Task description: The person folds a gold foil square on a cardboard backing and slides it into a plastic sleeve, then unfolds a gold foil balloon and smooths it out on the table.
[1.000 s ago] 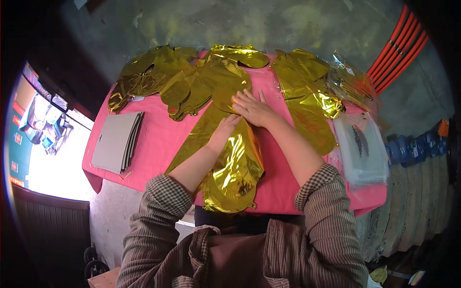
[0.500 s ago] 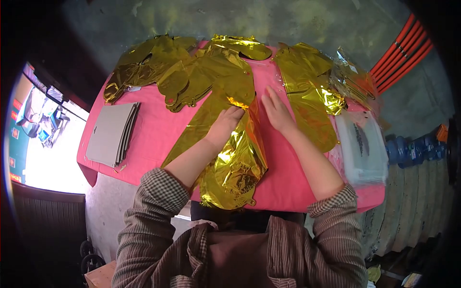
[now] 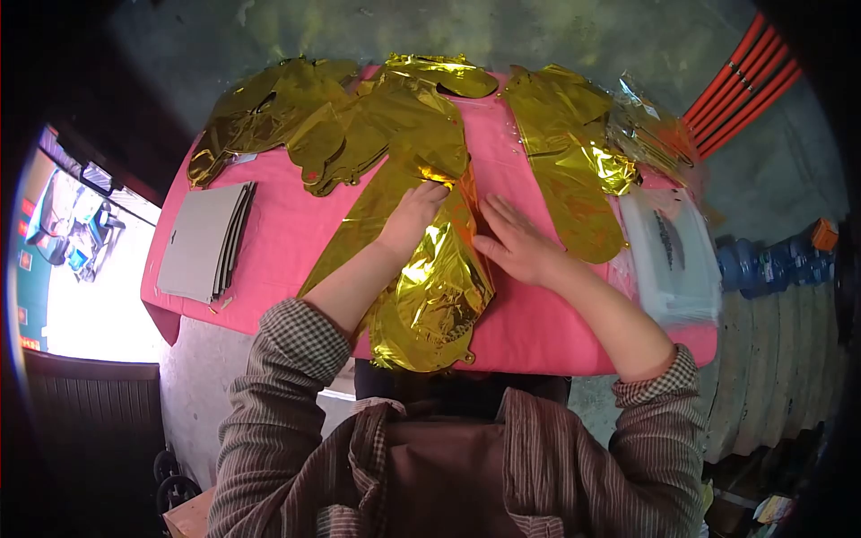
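Observation:
A flat gold foil balloon point(image 3: 429, 300) lies in front of me on the pink cloth, its rounded end near the table's front edge. My left hand point(image 3: 414, 218) is on its upper part, fingers bent together over creased foil. Beside its raised right edge, my right hand point(image 3: 522, 247) is open, fingers straight and thumb apart, the fingertips close to the foil. More flat gold foil balloons point(image 3: 345, 134) spread across the far left of the table. Another long gold foil piece point(image 3: 569, 202) lies to the right of my right hand.
A stack of grey boards point(image 3: 204, 240) lies at the left of the pink-covered table point(image 3: 556, 336). Clear plastic bags point(image 3: 673, 260) are piled at the right edge. Beyond the table, red pipes point(image 3: 743, 85) and blue water bottles point(image 3: 767, 269) stand at the right.
My right hand has come down and turned inward toward the foil edge, its thumb now apart. My left hand stays at the same place on the balloon. The view has shifted slightly.

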